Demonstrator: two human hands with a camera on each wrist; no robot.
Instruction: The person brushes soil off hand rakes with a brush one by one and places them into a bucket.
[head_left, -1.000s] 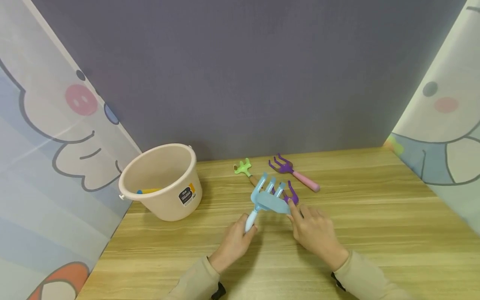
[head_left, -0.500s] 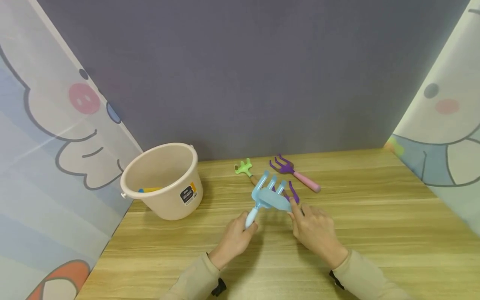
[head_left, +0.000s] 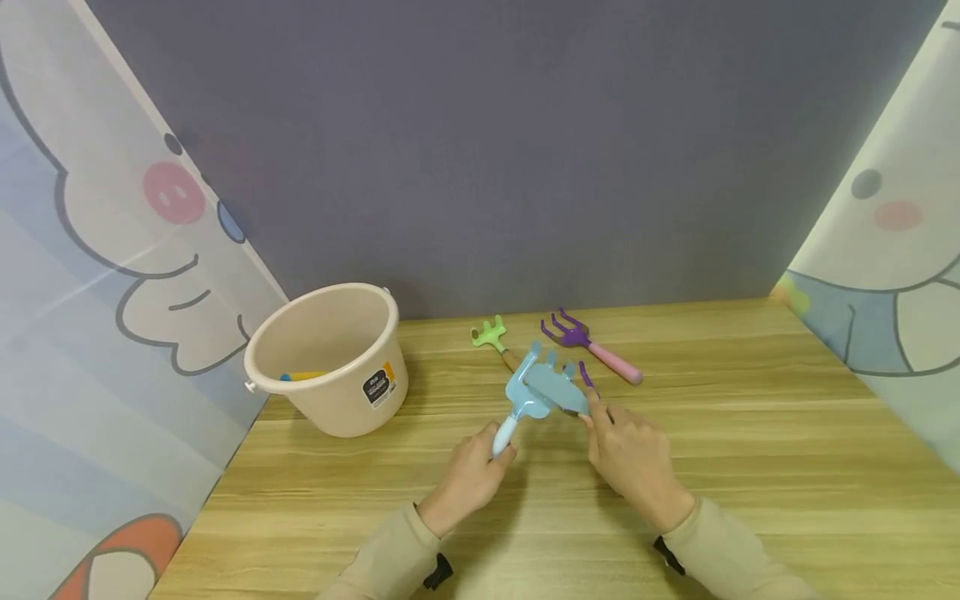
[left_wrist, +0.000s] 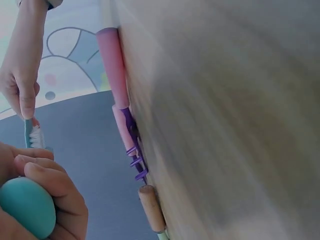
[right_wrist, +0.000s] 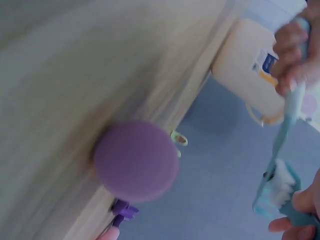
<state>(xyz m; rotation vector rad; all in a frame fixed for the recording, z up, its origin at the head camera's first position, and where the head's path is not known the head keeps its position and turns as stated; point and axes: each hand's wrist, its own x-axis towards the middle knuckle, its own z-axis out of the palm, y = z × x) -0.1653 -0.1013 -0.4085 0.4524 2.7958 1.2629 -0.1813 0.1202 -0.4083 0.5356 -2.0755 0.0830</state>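
Note:
My left hand [head_left: 467,477] grips the pale handle of a light blue hand rake [head_left: 528,407], its tines pointing away and up above the table. In the left wrist view the handle's rounded end [left_wrist: 29,206] shows inside the curled fingers. A small blue brush [head_left: 557,388] is held by my right hand [head_left: 636,454], forefinger laid along its back. Its white bristles [left_wrist: 36,138] face the rake in the left wrist view. From the head the brush lies across the rake's tines, covering part of them. Most of the brush handle is hidden in the right hand.
A beige bucket [head_left: 375,354] stands at the left with a yellow and blue thing [head_left: 306,377] inside. Behind the hands lie a green rake [head_left: 489,334], a purple rake with pink handle [head_left: 576,336] and another purple rake [head_left: 585,375], partly hidden. A grey wall rises behind.
The brush has slid away from the rake's base toward its tine tips, now hiding more of the tines. Both hands keep their hold and barely shift.

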